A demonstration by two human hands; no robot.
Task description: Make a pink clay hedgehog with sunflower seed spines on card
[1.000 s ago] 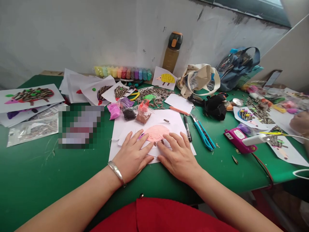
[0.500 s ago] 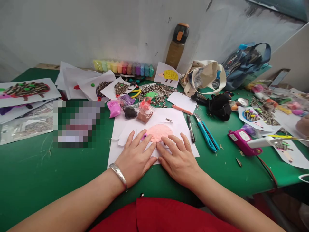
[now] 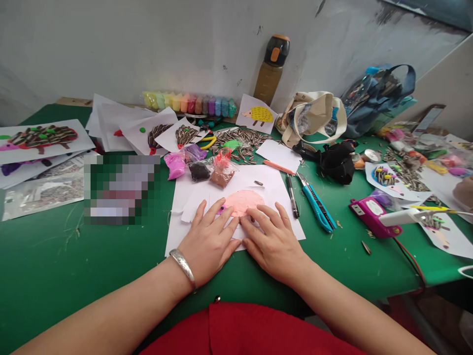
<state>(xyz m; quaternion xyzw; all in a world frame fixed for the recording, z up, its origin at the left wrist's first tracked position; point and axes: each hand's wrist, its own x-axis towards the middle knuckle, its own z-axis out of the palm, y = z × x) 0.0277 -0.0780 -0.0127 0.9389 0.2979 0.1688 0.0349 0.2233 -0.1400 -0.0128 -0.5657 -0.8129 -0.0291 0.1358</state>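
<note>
Both palms face down on the white paper point(image 3: 199, 185) in front of me. My left hand point(image 3: 212, 236) has its fingers spread beside a small purple piece point(image 3: 222, 209), at the left end of a flat pink oval point(image 3: 246, 199). My right hand point(image 3: 271, 236) lies with fingers apart at the oval's lower right edge. The two hands nearly meet below the oval, and neither holds anything. Above the oval rests one striped seed point(image 3: 258, 183). Bags of brown point(image 3: 221, 177), black point(image 3: 200, 170) and pink point(image 3: 175, 165) clay lie behind.
A pen point(image 3: 292, 197) and a blue cutter point(image 3: 317, 204) lie right of the paper. Seeds point(image 3: 244, 140) are heaped behind, near a bottle point(image 3: 272, 69) and a cloth bag point(image 3: 314, 116). Seed-covered pictures point(image 3: 40, 138) lie left. At the far right edge is a person's hand point(image 3: 464, 192).
Both hands stay at the oval's lower edge, with only a very slight shift of the fingers. Nothing has been taken hold of or let go.
</note>
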